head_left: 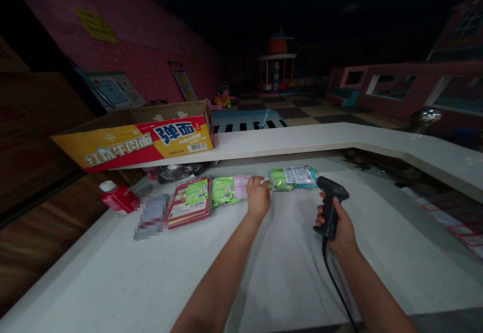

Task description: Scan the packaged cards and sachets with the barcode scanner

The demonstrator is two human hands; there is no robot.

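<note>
Gripping the scanner (330,211), right hand (342,227); beside the pink packet (240,186), left hand (258,197).

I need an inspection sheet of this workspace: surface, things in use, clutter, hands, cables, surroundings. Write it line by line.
Surface: white counter, raised white shelf along its far side.
Things in use: black scanner; pink packet beside green packets; second packet group farther right.
Clutter: red bottle, pixelated flat item, red stack topped by another green packet; open carton on the shelf.
Hands: left hand beside the pink packet, contact unclear; right hand grips the black scanner.
Cables: one dark cable, from the scanner toward the near edge.
Surroundings: dim; pink wall at left, checkered floor beyond.
</note>
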